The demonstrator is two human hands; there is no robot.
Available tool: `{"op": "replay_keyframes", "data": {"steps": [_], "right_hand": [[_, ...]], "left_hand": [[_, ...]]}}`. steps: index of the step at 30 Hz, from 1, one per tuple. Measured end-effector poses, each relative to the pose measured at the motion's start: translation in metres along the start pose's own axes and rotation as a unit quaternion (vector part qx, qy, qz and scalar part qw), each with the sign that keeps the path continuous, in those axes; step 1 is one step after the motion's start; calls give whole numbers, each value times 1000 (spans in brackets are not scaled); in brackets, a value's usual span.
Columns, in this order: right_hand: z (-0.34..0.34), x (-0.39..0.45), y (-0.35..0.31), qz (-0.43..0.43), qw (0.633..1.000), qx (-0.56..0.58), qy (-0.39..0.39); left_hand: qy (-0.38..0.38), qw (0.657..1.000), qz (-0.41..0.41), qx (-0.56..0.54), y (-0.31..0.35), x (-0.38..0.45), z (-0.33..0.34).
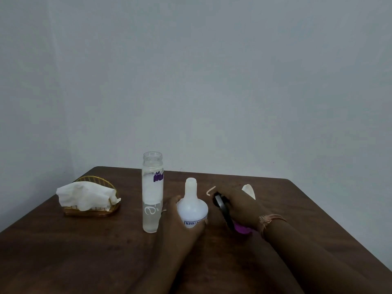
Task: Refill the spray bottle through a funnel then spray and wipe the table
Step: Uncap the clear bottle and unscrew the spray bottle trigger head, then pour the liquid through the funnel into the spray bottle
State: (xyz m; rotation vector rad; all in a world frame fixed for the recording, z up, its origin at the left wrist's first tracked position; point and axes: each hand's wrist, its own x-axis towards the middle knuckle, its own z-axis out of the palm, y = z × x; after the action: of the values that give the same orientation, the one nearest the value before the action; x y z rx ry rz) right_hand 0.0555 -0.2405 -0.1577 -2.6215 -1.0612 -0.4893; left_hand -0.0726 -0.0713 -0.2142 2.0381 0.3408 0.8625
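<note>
Left hand point(178, 217) wrapped round uncapped white plastic spray bottle point(192, 206) mid-table, right hand point(239, 205) gripping its black-and-purple trigger head point(224, 211) just beside; judging refill prep, next needs pale funnel point(249, 190) seated in the open neck.

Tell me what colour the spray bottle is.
White, with a blue-lettered label; spray bottle, head view.

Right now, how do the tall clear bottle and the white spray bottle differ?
The tall clear bottle is a straight, see-through cylinder with a wide mouth; the white spray bottle is shorter, cloudy white, bulging below a narrow neck. The clear bottle stands untouched, while the left hand grips the spray bottle. Both stand upright and uncapped on the table.
</note>
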Motion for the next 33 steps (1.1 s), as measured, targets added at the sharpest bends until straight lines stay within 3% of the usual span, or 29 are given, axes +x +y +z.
{"op": "replay_keyframes", "data": {"steps": [2, 5, 8, 12, 18, 22, 29, 33], "right_hand": [[-6, -2, -10, -36, 998, 36, -38], [-11, 1, -20, -76, 982, 69, -158], [-8, 8, -14, -50, 979, 68, -183], [-7, 8, 1, -13, 991, 96, -88], [-3, 3, 29, 179, 970, 130, 106], [15, -6, 34, 246, 959, 116, 84], [11, -3, 25, 248, 946, 167, 126], [-16, 0, -5, 130, 940, 228, 219]], "left_hand": [[-1, 1000, 1, 4, 1, 2, -1], [0, 1000, 3, 6, 1, 4, -1], [-6, 1000, 1, 6, -1, 6, 0], [10, 1000, 13, -17, 0, 3, -1], [10, 999, 26, -30, 4, 3, 4], [-10, 1000, 24, -15, 2, 2, 4], [-31, 999, 28, 19, 4, -1, 1], [-24, 999, 26, 27, 4, 0, 0]]}}
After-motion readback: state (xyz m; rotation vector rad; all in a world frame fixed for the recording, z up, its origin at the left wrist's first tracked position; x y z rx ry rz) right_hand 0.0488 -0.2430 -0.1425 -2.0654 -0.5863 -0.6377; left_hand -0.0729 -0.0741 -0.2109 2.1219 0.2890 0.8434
